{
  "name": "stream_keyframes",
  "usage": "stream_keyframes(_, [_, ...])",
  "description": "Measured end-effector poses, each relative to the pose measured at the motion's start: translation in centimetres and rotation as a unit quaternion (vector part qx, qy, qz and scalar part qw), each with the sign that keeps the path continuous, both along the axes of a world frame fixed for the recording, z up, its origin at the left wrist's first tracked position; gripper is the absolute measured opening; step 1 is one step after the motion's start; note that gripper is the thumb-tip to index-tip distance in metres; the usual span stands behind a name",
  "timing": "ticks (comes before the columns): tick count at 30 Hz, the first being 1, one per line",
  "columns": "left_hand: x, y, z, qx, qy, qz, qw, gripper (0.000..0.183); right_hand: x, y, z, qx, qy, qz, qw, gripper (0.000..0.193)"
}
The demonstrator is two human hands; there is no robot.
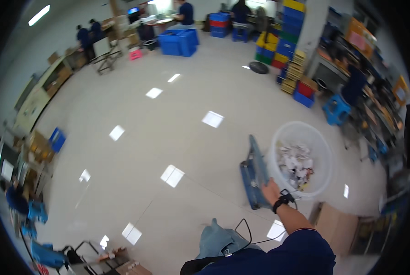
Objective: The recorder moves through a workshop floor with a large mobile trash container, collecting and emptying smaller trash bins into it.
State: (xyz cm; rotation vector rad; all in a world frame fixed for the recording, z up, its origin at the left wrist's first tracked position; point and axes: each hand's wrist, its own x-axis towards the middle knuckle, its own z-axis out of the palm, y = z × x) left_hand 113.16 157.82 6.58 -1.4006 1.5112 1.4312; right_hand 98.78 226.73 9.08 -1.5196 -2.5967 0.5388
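My right hand (pixel 270 190) grips the lower edge of a blue-grey panel (pixel 258 167) that stands steeply up from a flat base of the same colour. Its exact kind is hard to make out. Right against it stands a large round white plastic bin (pixel 324 169), with torn paper and scraps (pixel 297 166) lying in its bottom. My fingers are closed at the panel's edge and partly hidden by it. A black band with a small device (pixel 285 200) circles my right wrist. My left hand is out of sight.
A black cable (pixel 247 229) loops near my body. Beside the bin lies a brown cardboard box (pixel 335 224). Blue crates (pixel 177 43), stacked coloured bins (pixel 290 27) and a blue stool (pixel 336 110) line the far side. Several people sit or stand at benches around the room.
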Motion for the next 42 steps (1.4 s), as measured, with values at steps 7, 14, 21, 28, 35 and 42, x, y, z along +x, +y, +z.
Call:
stream_keyframes(7, [-6.3, -0.4, 3.0, -0.087, 0.086, 0.164, 0.979, 0.028, -2.1, -5.8, -1.2, -0.025, 0.003, 0.09, 0.996, 0.032])
stream_keyframes(14, [-19.3, -0.7, 3.8, 0.007, 0.261, 0.03, 0.965, 0.026, 0.6, -6.6, -3.2, 0.014, -0.034, 0.085, 0.996, 0.042])
stream_keyframes(21, [-31.6, -0.8, 21.8, 0.052, 0.558, -0.141, 0.816, 0.028, 2.3, -5.9, -10.3, 0.043, -0.102, 0.062, 0.992, 0.061])
stream_keyframes(28, [-35.7, -4.7, 38.5, 0.299, 0.7, -0.577, 0.296, 0.057, -11.9, -10.1, -11.3, 0.361, -0.046, 0.169, 0.916, 0.047])
stream_keyframes(35, [-39.9, -14.4, 41.0, 0.086, 0.758, -0.555, 0.331, 0.027, -40.0, -33.4, -8.3, 0.09, 0.009, 0.358, 0.929, 0.043])
stream_keyframes(42, [-41.5, -22.7, 43.7, 0.068, 0.914, -0.375, 0.136, 0.023, -77.6, -56.1, -14.7, -0.13, 0.05, 0.801, 0.582, 0.04])
